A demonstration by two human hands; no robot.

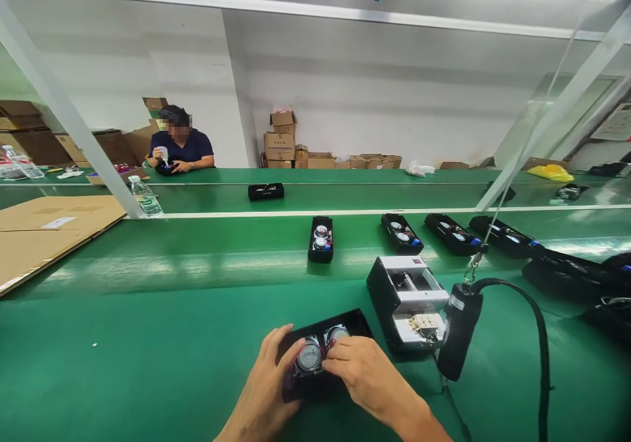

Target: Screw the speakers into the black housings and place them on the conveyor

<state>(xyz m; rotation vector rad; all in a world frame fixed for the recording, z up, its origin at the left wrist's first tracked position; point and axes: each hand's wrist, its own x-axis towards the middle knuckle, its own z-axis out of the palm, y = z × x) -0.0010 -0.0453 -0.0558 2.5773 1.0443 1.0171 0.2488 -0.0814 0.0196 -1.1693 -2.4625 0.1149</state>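
A black speaker box (362, 323) lies tilted on the green work surface, its inside facing up, with two round silver-backed speakers (309, 358) in it. Red wires run between the speakers. My left hand (263, 379) grips the box's left end, thumb on top beside the nearer speaker. Over the middle of the box, my right hand (362, 373) pinches between the two speakers; its fingertips cover whatever they hold. The far speaker (338, 334) is partly hidden by those fingers.
Right of the box stands a black-and-white machine (409, 304); a black electric screwdriver (461, 330) hangs beside it. Several similar speaker boxes (321, 239) rest on the green belt beyond. Flat cardboard (54, 231) and a water bottle (145, 197) are left. A co-worker (182, 143) sits opposite.
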